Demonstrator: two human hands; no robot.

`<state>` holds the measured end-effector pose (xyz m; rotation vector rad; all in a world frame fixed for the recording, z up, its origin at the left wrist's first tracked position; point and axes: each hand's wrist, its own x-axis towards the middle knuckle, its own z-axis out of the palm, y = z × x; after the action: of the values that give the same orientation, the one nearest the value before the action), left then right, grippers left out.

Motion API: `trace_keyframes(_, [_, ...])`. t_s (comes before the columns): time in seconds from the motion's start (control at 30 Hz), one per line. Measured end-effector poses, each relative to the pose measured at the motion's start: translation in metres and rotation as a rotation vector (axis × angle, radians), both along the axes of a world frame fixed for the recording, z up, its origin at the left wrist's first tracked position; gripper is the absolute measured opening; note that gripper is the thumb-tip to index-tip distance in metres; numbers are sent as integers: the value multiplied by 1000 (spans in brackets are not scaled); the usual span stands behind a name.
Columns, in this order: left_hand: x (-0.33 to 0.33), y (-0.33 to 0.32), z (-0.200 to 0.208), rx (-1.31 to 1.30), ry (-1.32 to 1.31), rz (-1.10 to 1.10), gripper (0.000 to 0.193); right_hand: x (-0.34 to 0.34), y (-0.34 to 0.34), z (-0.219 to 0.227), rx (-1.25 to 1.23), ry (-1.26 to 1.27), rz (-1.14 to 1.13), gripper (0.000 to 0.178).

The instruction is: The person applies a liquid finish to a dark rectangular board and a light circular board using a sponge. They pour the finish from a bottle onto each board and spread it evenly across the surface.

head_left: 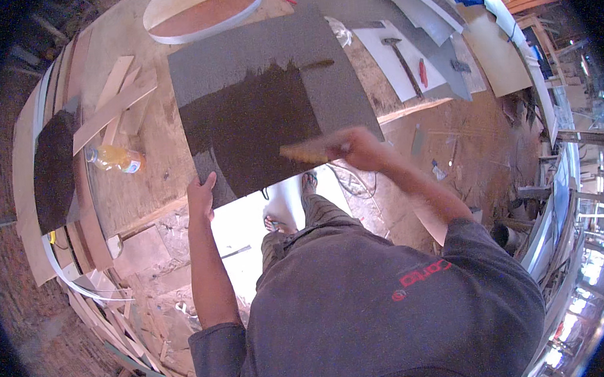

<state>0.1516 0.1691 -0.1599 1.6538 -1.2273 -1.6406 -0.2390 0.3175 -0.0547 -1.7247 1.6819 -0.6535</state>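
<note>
A dark grey sheet [348, 92] lies on the wooden worktable and overhangs its near edge. A wet-looking, darker brown coating [250, 126] covers much of its middle and near part, with a ragged far edge. My left hand [204, 194] grips the sheet's near left corner, thumb on top and the other fingers mostly hidden. Over the near edge, my right hand [363, 149] is closed on a flat yellowish-brown spreader [303, 152], blurred by motion. Its tip is at the coated area; whether it touches cannot be made out.
On the worktable [147, 194] are a bottle of orange-yellow liquid [115, 159], wood strips [120, 103] and another dark-coated piece [55, 169] at left. A white-rimmed oval panel [205, 15] sits at the far side. A hammer [405, 68] rests on a white sheet at right.
</note>
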Motion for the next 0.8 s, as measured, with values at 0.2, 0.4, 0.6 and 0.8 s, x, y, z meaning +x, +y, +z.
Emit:
trace_keyframes(0.2, [5, 4, 4, 17, 88, 32, 31, -72, -122, 10, -230, 345, -76, 26])
trace_keyframes(0.4, [19, 7, -9, 17, 51, 62, 28, -67, -171, -21, -159, 748, 153, 38])
trace_keyframes(0.6, [-3, 3, 11, 70, 14, 82, 28, -111, -230, -21, -72, 790, 93, 38])
trace_keyframes(0.8, [9, 7, 1, -6, -64, 11, 28, -68, -171, -6, 156, 830, 270, 38])
